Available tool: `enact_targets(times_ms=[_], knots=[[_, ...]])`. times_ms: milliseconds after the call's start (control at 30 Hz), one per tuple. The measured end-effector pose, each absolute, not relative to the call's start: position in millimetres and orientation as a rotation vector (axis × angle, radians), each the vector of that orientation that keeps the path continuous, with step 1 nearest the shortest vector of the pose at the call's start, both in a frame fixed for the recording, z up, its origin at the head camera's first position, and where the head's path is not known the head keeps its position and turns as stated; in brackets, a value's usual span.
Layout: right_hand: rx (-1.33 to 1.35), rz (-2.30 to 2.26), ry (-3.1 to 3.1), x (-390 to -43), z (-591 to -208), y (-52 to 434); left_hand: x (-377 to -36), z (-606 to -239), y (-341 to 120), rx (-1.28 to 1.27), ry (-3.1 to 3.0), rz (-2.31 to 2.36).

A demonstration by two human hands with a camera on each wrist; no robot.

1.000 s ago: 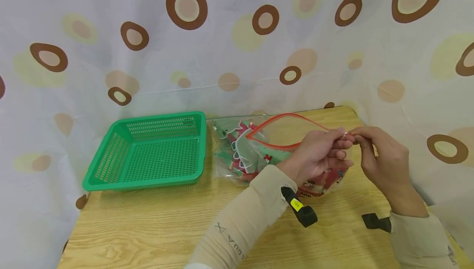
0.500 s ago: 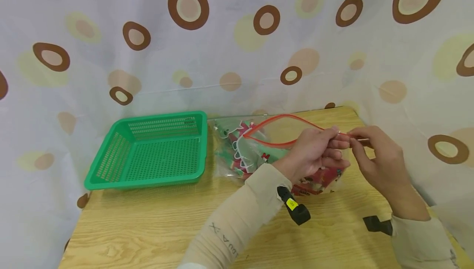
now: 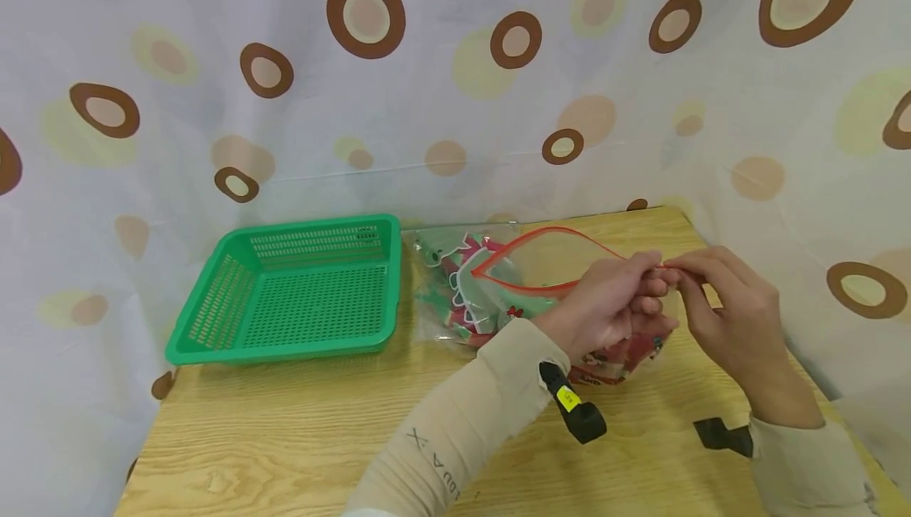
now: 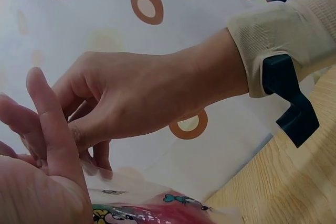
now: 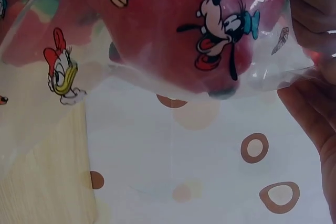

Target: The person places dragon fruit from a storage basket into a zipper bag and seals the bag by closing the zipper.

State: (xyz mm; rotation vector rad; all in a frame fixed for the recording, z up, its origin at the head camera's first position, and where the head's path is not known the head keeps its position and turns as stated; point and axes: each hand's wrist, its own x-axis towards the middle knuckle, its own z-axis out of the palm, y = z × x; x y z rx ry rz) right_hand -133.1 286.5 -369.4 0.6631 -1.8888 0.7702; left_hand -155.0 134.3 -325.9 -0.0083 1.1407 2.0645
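A clear zip bag [image 3: 440, 296] with cartoon prints lies on the table, holding red and green contents whose kind I cannot tell. Its mouth gapes, edged by a red zip strip [image 3: 527, 288]. At the bag's right end, my left hand [image 3: 610, 297] pinches the strip between thumb and finger, its other fingers loosely bent. Close beside it, my right hand [image 3: 736, 318] pinches the strip's end. In the left wrist view the right hand [image 4: 126, 95] reaches across to the left hand's fingers [image 4: 55, 129]. The right wrist view shows the printed bag side [image 5: 220, 35] close up.
A green perforated plastic basket [image 3: 313, 307] stands left of the bag, with nothing in it. Under both is a wooden table [image 3: 299, 430]. A patterned curtain [image 3: 427, 90] hangs along the table's back and right side.
Half a second ago more red strip showed between my hands; now they are closer together. The left hand shifted slightly left, then back right. The bag's mouth still gapes.
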Motion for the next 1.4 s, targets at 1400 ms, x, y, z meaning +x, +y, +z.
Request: enact_targets(times_ms=[1400], knots=[[0.439,0.891,-2.025,-120.5,-368.8,298.0,-160.7,-320.2,86.7,0.642,2.241,1.598]])
